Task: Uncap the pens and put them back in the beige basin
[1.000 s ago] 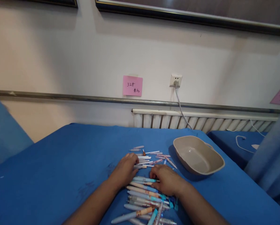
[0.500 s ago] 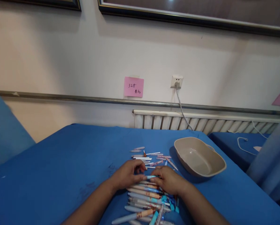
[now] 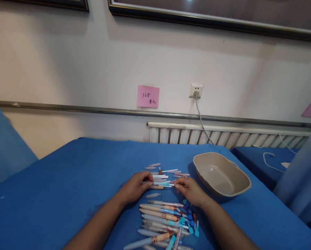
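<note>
A slim pen with a light-blue section and a white tip is stretched between my two hands, over the far group of pen pieces. My left hand pinches its left end between thumb and fingers. At the white right end, the thumb and fingertips of my right hand are closed on it. Just in front lies a row of pens in pale blue, peach and clear plastic. Small blue and teal pieces are scattered along that row's right side.
A beige basin stands to the right on the blue-covered table. Behind it are a white radiator and a plugged-in cable. Blue cloth hangs at both sides, and another blue surface adjoins at the right.
Both hands have moved up and away from the near row toward the far pieces, carrying the light-blue pen. They are slightly farther apart, and more of the near row shows.
</note>
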